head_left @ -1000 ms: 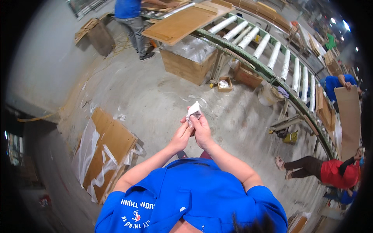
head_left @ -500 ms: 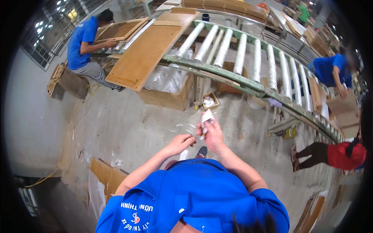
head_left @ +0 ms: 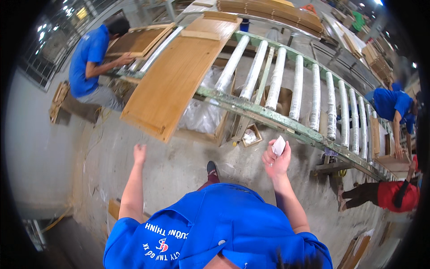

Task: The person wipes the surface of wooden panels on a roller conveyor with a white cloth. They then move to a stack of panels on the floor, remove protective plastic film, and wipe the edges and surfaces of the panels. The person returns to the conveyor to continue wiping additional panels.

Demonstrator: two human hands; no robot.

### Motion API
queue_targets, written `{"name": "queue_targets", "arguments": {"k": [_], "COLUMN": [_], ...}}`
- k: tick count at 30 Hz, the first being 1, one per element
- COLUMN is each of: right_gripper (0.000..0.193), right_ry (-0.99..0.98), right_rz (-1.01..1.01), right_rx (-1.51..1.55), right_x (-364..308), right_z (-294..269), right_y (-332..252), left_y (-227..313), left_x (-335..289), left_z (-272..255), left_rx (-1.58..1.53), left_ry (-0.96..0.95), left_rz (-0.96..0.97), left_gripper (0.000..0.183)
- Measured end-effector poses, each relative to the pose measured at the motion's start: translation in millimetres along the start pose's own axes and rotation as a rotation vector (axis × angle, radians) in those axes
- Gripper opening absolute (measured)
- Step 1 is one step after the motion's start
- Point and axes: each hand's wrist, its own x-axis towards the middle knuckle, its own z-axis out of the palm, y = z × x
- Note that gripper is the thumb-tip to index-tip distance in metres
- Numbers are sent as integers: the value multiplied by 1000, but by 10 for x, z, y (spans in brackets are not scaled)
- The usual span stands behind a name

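My right hand [head_left: 276, 162] is closed around a small white folded piece [head_left: 278, 145], paper or cloth; which one I cannot tell. It is held up in front of me, short of the near rail of the roller conveyor [head_left: 268, 112]. My left hand [head_left: 139, 153] hangs out to the left, below the near end of a long brown wooden panel [head_left: 165, 80] and apart from it. Its fingers are foreshortened and blurred, and no object shows in it. The panel lies across the conveyor rollers, overhanging the near rail.
Beneath the conveyor stand a wooden crate with clear plastic [head_left: 199, 116] and a small box of white scraps [head_left: 251, 135]. A co-worker in blue [head_left: 89, 62] handles a framed panel [head_left: 139, 41] at left. Others in blue [head_left: 392, 105] and red [head_left: 398, 196] are at right.
I have stepped closer to the conveyor. My hands, together before, have parted: the left has swung left, the right has moved right with the white piece.
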Motion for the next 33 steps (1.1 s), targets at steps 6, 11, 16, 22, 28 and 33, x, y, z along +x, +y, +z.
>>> {"name": "queue_targets", "arguments": {"k": [6,11,16,22,28,33], "right_gripper": [49,49,49,51,52,50], "right_ry": [187,226,260,248,260,446], "right_rz": [9,-11,-59,-90,-177,-365], "right_rx": [113,187,228,225,154,58], "right_x": [413,539,472,244,-270,-980], "right_z": [87,90,-103,-365,-742,-1353], "right_y": [15,121,77,-177,-692,-1176], "left_y": [319,469,567,599,1282,2608], "left_x": [919,1092,906,-144,-1673,-3072], "left_z": [237,555,711,1570,2793,3482], "left_rx": [-982,-925,-878,-1247,-1277,-541], "left_ry": [-33,-36,-71,-417,-911,-1751], "left_rz": [-750,-619,-607,-564,-864,-259], "left_gripper": [63,50,46,43,31,31]}}
